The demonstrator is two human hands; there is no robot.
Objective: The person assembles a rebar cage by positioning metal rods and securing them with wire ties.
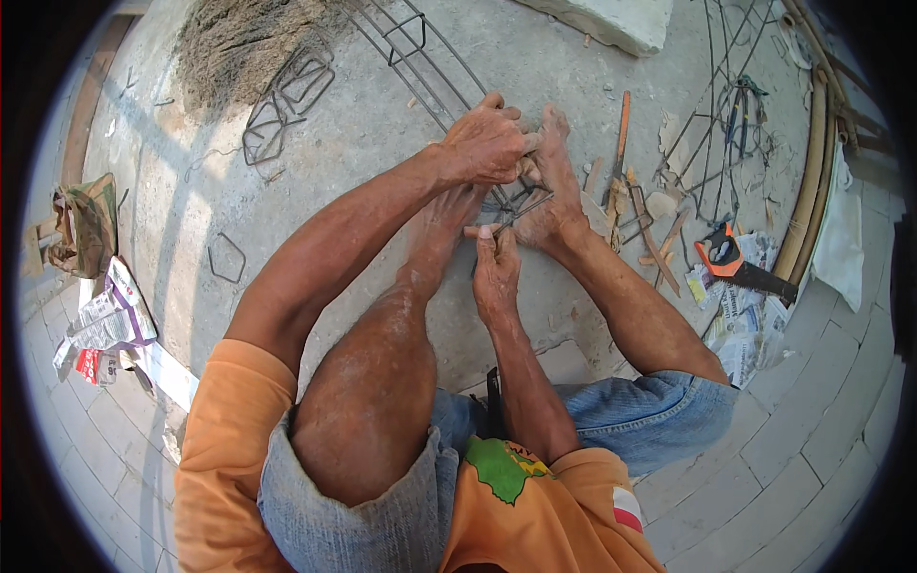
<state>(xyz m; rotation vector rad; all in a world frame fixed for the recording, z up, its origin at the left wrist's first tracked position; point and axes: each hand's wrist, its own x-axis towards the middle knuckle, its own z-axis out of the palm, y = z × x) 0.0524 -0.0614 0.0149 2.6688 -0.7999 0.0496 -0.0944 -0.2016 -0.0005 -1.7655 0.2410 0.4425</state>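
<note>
A long rebar cage (420,76) of thin dark rods and bent ties runs from the far edge down to between my bare feet. My left hand (485,141) is closed over its near part, fingers curled round the rods; the exact grip is hidden beneath the hand. Close below, my right hand (497,267) pinches a thin dark metal rod (532,210) slanting up to the right. This rod crosses the near end of the cage; whether it is a tool or part of a tie, I cannot tell. My feet stand on either side of the cage end.
Loose bent ties (291,95) lie by a sand pile (244,43) at far left; a single tie (226,258) lies nearer. Right are wood strips (622,134), another rod frame (712,115), pliers (737,115), an orange-handled saw (723,256) on newspaper, and bamboo poles (812,177).
</note>
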